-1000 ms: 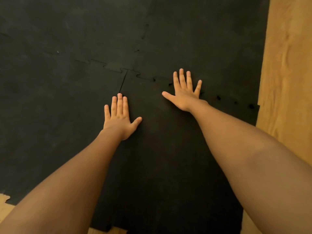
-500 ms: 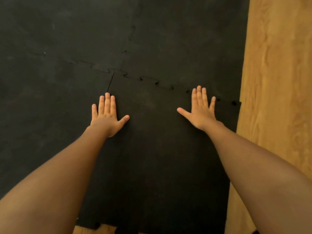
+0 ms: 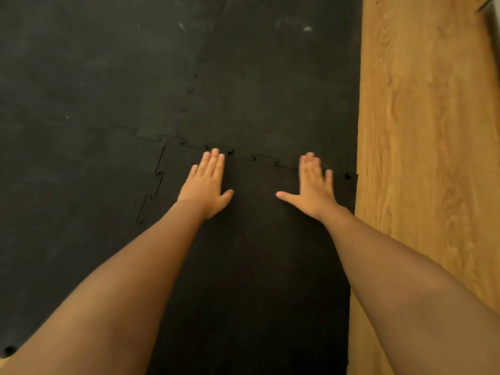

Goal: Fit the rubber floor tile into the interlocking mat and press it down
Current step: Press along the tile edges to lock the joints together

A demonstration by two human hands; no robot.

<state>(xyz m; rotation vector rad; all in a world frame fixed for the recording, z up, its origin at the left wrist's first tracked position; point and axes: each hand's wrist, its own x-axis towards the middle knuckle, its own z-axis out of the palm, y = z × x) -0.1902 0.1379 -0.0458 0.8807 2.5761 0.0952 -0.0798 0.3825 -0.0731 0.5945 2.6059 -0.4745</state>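
Palms are laid flat, fingers spread, left hand [image 3: 205, 189] and right hand [image 3: 313, 189] at tile's [image 3: 251, 266] 12 o'clock seam [image 3: 265, 158], apparently to seat tabs into mat [image 3: 108, 77].

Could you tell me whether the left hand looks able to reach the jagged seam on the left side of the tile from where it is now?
Probably yes. The left hand lies flat on the rubber tile, and the left seam runs just beside it with nothing between them.

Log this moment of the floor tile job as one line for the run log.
stage: pressing far seam | left hand: flat on rubber floor tile | right hand: flat, blurred | interlocking mat: adjoining | wood floor: right
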